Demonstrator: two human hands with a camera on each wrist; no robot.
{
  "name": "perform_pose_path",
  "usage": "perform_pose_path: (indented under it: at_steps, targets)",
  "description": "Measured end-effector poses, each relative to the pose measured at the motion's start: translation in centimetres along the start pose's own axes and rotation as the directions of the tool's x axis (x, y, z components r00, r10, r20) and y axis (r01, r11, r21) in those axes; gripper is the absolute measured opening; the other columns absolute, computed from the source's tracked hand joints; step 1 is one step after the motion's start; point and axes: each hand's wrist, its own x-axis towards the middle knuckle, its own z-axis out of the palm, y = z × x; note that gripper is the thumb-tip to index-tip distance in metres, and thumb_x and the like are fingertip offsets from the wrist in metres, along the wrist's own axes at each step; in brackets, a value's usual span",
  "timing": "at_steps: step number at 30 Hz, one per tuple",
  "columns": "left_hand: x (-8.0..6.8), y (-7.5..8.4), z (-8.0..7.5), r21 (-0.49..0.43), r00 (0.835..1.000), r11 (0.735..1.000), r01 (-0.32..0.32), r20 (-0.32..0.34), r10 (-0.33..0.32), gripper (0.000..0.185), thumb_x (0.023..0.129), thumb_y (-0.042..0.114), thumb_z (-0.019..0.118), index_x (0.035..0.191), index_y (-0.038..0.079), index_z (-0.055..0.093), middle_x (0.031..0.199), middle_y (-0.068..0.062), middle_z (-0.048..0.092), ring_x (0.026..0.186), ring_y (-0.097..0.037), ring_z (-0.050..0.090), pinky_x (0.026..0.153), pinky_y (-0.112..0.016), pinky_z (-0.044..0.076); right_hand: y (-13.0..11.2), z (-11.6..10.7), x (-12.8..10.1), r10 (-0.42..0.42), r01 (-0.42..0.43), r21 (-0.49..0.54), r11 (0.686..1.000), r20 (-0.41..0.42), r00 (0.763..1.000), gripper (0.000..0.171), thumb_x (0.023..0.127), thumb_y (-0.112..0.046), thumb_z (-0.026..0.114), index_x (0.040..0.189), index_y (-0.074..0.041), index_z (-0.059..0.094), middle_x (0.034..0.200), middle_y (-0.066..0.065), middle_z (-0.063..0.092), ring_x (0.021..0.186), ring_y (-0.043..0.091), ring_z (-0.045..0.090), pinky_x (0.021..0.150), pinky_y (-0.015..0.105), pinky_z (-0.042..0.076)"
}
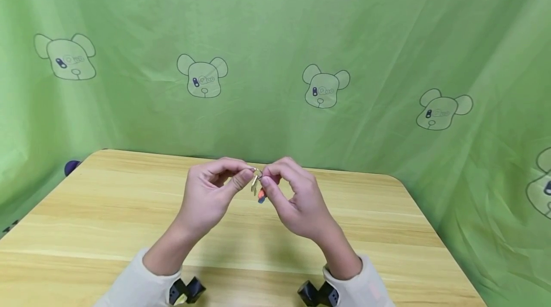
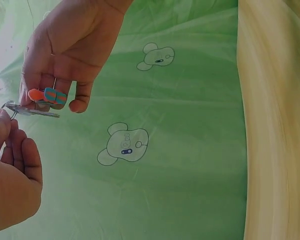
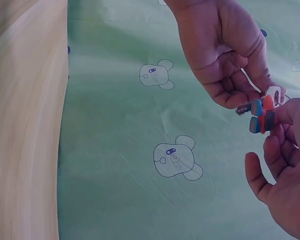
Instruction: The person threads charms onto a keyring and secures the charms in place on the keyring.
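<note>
A thin metal key ring (image 1: 258,171) is held above the table between both hands. My left hand (image 1: 208,194) pinches its left side between thumb and index finger, and my right hand (image 1: 299,197) pinches it from the right. From the ring hang keys (image 1: 254,185) and a small orange and blue charm (image 1: 261,196). In the left wrist view, a key (image 2: 40,113) points away from the ring below the charm (image 2: 55,95). The right wrist view has the charm (image 3: 262,117) beside the right fingertips, with a dark key (image 3: 244,108) at its left. Fingers partly hide the ring.
Below the hands lies a light wood-grain table (image 1: 129,211). Green cloth (image 1: 267,20) printed with bear heads hangs behind and around it. A dark purple round thing (image 1: 71,168) shows past the table's left edge. Black wrist devices (image 1: 187,290) sit at both cuffs.
</note>
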Motion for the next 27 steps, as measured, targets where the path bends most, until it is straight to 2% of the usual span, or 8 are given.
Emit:
perform_pose_path:
  at_steps: [3,7,11,15,18,22,27]
  targets:
    - [0.0,0.2,0.0,0.031,0.999,0.999,0.045,-0.012,-0.044,0.005,0.092,0.000,0.074,0.095,-0.003,0.075,0.088,-0.007,0.074,0.082,-0.019,0.067,0.080,-0.029,0.056,0.0,-0.2,0.0,0.021,-0.021,-0.007,1.000,0.032,0.999,0.006,0.099,0.000,0.063,0.101,-0.004,0.067,0.089,0.000,0.061,0.083,0.013,0.056,0.073,0.027,0.051]
    - [0.0,0.4,-0.1,0.068,0.987,0.985,0.159,-0.030,-0.157,0.010,0.094,0.008,0.075,0.099,-0.001,0.076,0.091,-0.009,0.073,0.082,-0.020,0.065,0.074,-0.027,0.054,0.0,-0.4,0.0,0.056,-0.052,-0.039,0.998,0.086,0.995,0.007,0.100,0.000,0.063,0.102,-0.006,0.065,0.091,-0.002,0.061,0.084,0.012,0.056,0.074,0.028,0.051]
    - [0.1,0.3,-0.2,0.095,0.959,0.954,0.284,-0.046,-0.281,0.015,0.096,0.014,0.074,0.102,0.001,0.076,0.092,-0.009,0.070,0.081,-0.019,0.060,0.070,-0.025,0.051,0.2,-0.5,0.0,0.111,-0.099,-0.081,0.992,0.163,0.980,0.006,0.101,-0.003,0.062,0.101,-0.009,0.062,0.090,-0.004,0.059,0.086,0.010,0.055,0.076,0.027,0.051]
    - [0.3,-0.1,-0.4,0.114,0.929,0.922,0.369,-0.043,-0.366,0.017,0.097,0.017,0.072,0.103,0.001,0.076,0.087,-0.008,0.065,0.080,-0.018,0.057,0.070,-0.025,0.049,0.5,-0.5,-0.1,0.143,-0.121,-0.109,0.987,0.224,0.964,0.005,0.102,-0.005,0.061,0.101,-0.010,0.060,0.090,-0.006,0.058,0.089,0.010,0.054,0.080,0.028,0.052]
    - [0.4,-0.6,-0.6,0.113,0.908,0.901,0.419,-0.029,-0.419,0.019,0.098,0.017,0.072,0.103,-0.001,0.075,0.085,-0.007,0.064,0.080,-0.019,0.058,0.070,-0.026,0.049,0.9,-0.4,-0.2,0.152,-0.130,-0.106,0.986,0.246,0.957,0.006,0.102,-0.004,0.061,0.101,-0.010,0.060,0.089,-0.007,0.060,0.090,0.011,0.056,0.083,0.032,0.053]
    - [0.6,-1.2,-0.9,0.108,0.878,0.872,0.477,-0.013,-0.478,0.020,0.098,0.018,0.071,0.103,-0.001,0.074,0.084,-0.007,0.064,0.081,-0.020,0.059,0.071,-0.027,0.049,1.6,-0.2,-0.4,0.186,-0.170,-0.082,0.982,0.265,0.946,0.005,0.101,-0.004,0.061,0.101,-0.009,0.061,0.088,-0.008,0.062,0.088,0.010,0.059,0.083,0.032,0.055]
    - [0.8,-2.4,-1.3,0.125,0.854,0.848,0.515,0.007,-0.520,0.018,0.098,0.016,0.070,0.103,-0.001,0.073,0.087,-0.005,0.067,0.083,-0.020,0.062,0.079,-0.031,0.053,2.5,0.0,-0.7,0.256,-0.256,-0.041,0.966,0.308,0.916,0.003,0.102,-0.005,0.060,0.102,-0.006,0.063,0.088,-0.006,0.064,0.084,0.009,0.063,0.080,0.028,0.056]
